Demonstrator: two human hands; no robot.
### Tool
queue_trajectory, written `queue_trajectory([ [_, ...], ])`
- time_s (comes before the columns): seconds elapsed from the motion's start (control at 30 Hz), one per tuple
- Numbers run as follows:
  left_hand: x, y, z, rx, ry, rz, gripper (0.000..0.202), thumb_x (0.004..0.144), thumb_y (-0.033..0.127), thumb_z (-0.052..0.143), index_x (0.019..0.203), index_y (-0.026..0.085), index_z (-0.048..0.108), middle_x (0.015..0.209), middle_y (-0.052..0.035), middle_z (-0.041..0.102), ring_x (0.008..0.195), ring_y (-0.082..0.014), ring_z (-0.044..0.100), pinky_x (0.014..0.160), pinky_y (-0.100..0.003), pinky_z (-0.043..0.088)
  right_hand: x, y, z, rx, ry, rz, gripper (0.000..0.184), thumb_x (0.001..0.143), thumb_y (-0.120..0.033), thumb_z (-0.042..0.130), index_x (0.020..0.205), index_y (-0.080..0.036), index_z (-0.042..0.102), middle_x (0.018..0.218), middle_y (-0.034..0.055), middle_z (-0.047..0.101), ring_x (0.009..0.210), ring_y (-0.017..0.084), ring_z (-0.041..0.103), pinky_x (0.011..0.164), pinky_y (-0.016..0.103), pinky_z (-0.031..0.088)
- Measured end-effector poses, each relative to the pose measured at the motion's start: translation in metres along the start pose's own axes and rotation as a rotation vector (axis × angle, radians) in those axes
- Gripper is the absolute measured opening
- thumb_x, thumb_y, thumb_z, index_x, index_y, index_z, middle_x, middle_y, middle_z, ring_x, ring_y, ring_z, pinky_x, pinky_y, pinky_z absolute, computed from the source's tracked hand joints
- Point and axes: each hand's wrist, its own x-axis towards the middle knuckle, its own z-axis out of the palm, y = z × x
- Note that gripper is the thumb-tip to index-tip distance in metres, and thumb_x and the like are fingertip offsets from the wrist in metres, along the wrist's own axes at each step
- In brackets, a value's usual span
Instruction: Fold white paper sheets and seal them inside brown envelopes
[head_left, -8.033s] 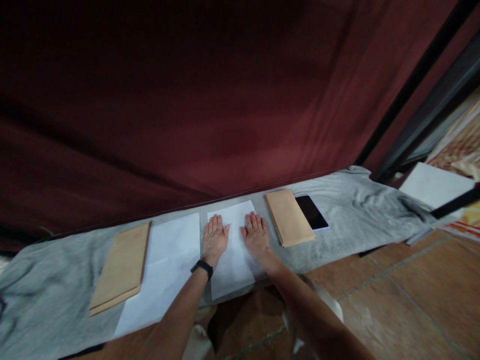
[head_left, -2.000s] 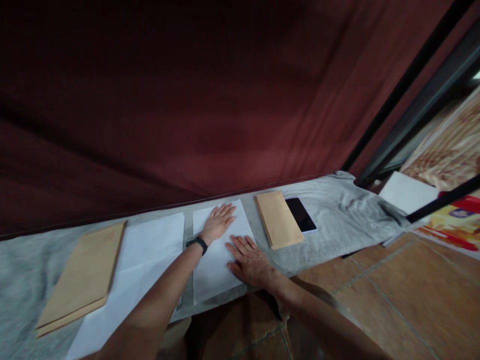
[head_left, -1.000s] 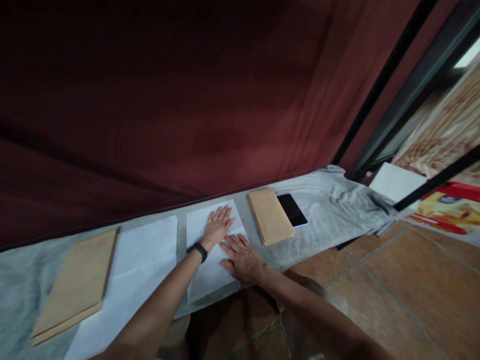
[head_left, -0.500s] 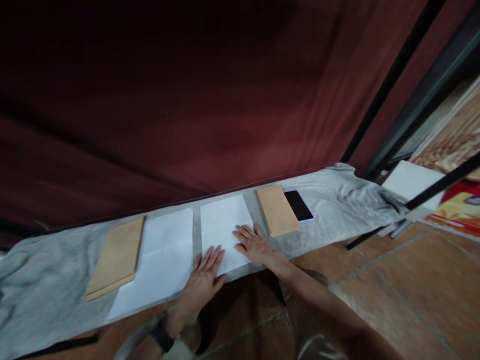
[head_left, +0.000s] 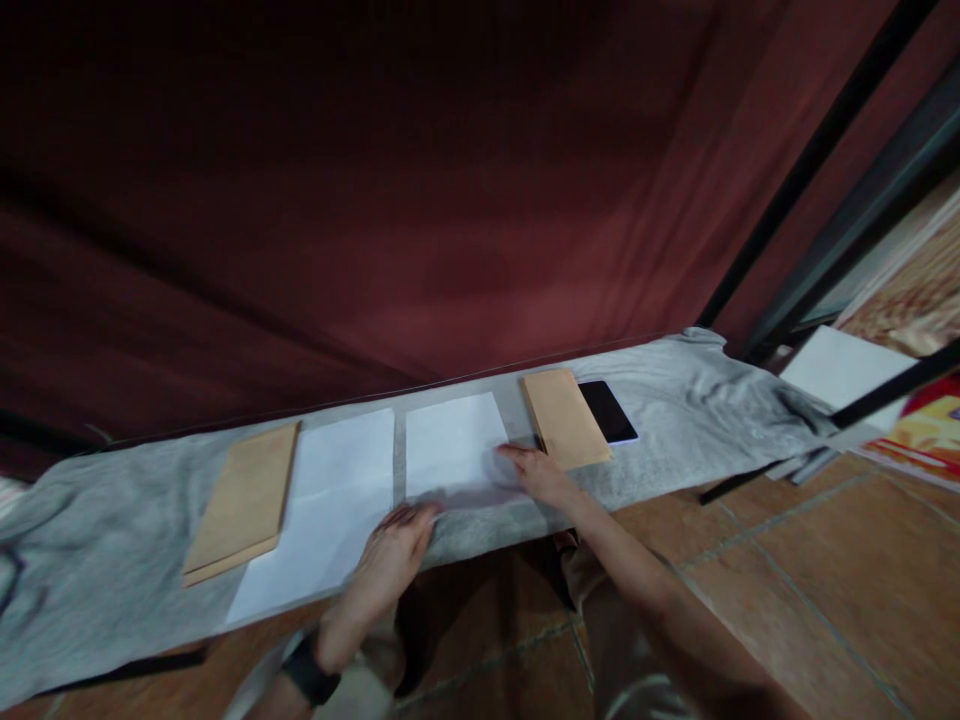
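Observation:
A white sheet of paper (head_left: 454,440) lies between my hands on a grey cloth. My left hand (head_left: 395,548) has its fingers bent around the near left corner of this sheet. At the near right corner, my right hand (head_left: 541,474) grips the edge with thumb and fingers close together. The near edge looks raised and blurred between the two hands. Left of it lies a larger white sheet (head_left: 341,490) with a faint crease, partly covered by brown envelopes (head_left: 244,495). Another brown stack of envelopes (head_left: 566,420) lies just beyond my right hand.
A dark-screened phone or tablet (head_left: 609,410) sits beside the right-hand envelopes. Grey cloth (head_left: 682,410) covers the narrow bench. A dark red curtain (head_left: 450,250) hangs behind it. Black poles, a white board (head_left: 844,370) and a colourful package (head_left: 926,425) stand at right.
Both hands lay flat with spread fingers on the paper; now their fingers are bent around its near corners. The sheet's near edge has come up and away from the bench's front.

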Motion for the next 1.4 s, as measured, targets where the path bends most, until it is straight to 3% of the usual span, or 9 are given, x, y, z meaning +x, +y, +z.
queue_trajectory([
  [0.13, -0.005, -0.002, -0.016, -0.208, 0.008, -0.049, 0.038, 0.099, 0.044, 0.043, 0.114, 0.027, 0.073, 0.113, -0.0039, 0.077, 0.104, -0.0224, 0.072, 0.096, -0.033, 0.056, -0.014, 0.009, -0.01, 0.098, -0.1, -0.075, 0.062, 0.082, 0.001, 0.046, 0.138, -0.021, 0.061, 0.146, 0.0069, 0.059, 0.138, 0.02, 0.053, 0.119, 0.042, 0.04],
  [0.27, -0.003, -0.012, -0.025, -0.487, -0.074, -0.101, 0.036, 0.094, 0.049, 0.055, 0.11, 0.025, 0.075, 0.116, -0.0045, 0.076, 0.107, -0.0229, 0.07, 0.096, -0.031, 0.055, -0.019, -0.002, -0.014, 0.175, -0.15, -0.145, 0.04, 0.087, -0.018, 0.062, 0.126, -0.023, 0.071, 0.143, 0.0077, 0.061, 0.142, 0.024, 0.047, 0.121, 0.047, 0.035],
  [0.4, 0.004, -0.04, -0.031, -0.658, -0.106, -0.222, 0.058, 0.078, 0.054, 0.073, 0.125, 0.02, 0.07, 0.133, -0.0102, 0.069, 0.12, -0.0289, 0.065, 0.098, -0.037, 0.055, -0.014, -0.011, -0.019, 0.324, -0.115, 0.038, 0.035, 0.098, -0.039, 0.052, 0.115, -0.019, 0.076, 0.109, 0.0062, 0.078, 0.103, 0.025, 0.071, 0.094, 0.038, 0.055],
  [0.53, 0.019, -0.061, -0.028, -0.683, -0.077, -0.363, 0.066, 0.068, 0.064, 0.077, 0.115, 0.017, 0.075, 0.119, -0.0127, 0.075, 0.111, -0.033, 0.068, 0.101, -0.047, 0.053, -0.01, -0.01, -0.024, 0.346, -0.117, 0.199, 0.044, 0.096, -0.049, 0.054, 0.108, -0.014, 0.077, 0.086, 0.0048, 0.078, 0.081, 0.023, 0.072, 0.075, 0.033, 0.057],
  [0.8, 0.038, -0.066, -0.011, -0.736, -0.184, -0.133, 0.048, 0.077, 0.06, 0.071, 0.106, 0.024, 0.081, 0.132, -0.0107, 0.069, 0.125, -0.0317, 0.062, 0.109, -0.047, 0.047, -0.006, -0.006, -0.021, 0.447, -0.175, -0.024, 0.027, 0.088, -0.027, 0.065, 0.11, -0.02, 0.079, 0.124, 0.0089, 0.074, 0.12, 0.028, 0.066, 0.107, 0.042, 0.05],
  [1.0, 0.036, -0.078, -0.014, -0.61, -0.342, 0.034, 0.031, 0.083, 0.042, 0.07, 0.111, 0.032, 0.078, 0.144, -0.0059, 0.061, 0.138, -0.0301, 0.052, 0.115, -0.048, 0.04, -0.009, -0.003, -0.017, 0.371, -0.222, 0.043, 0.031, 0.086, -0.013, 0.057, 0.102, -0.025, 0.081, 0.133, 0.0042, 0.069, 0.127, 0.023, 0.063, 0.111, 0.042, 0.049],
  [1.13, 0.036, -0.071, -0.024, -0.628, -0.412, 0.048, 0.035, 0.08, 0.043, 0.074, 0.114, 0.033, 0.078, 0.149, -0.0042, 0.056, 0.141, -0.0318, 0.048, 0.116, -0.047, 0.04, -0.006, -0.003, -0.019, 0.368, -0.156, 0.087, 0.023, 0.089, -0.022, 0.061, 0.103, -0.024, 0.08, 0.124, 0.0054, 0.074, 0.12, 0.026, 0.067, 0.111, 0.044, 0.049],
  [1.3, 0.034, -0.059, -0.026, -0.729, -0.232, -0.1, 0.044, 0.085, 0.052, 0.065, 0.119, 0.025, 0.076, 0.14, -0.0066, 0.064, 0.132, -0.0303, 0.057, 0.115, -0.048, 0.041, 0.0, -0.001, -0.016, 0.371, -0.068, 0.139, 0.029, 0.093, -0.037, 0.06, 0.112, -0.024, 0.077, 0.122, 0.0058, 0.075, 0.118, 0.027, 0.068, 0.107, 0.045, 0.051],
  [1.4, 0.034, -0.058, -0.024, -0.739, -0.228, -0.048, 0.035, 0.085, 0.044, 0.064, 0.112, 0.027, 0.079, 0.138, -0.0055, 0.066, 0.13, -0.0285, 0.059, 0.114, -0.047, 0.043, 0.0, -0.002, -0.016, 0.351, -0.116, 0.105, 0.025, 0.09, -0.032, 0.063, 0.105, -0.023, 0.08, 0.125, 0.0066, 0.073, 0.121, 0.028, 0.066, 0.109, 0.046, 0.049],
])
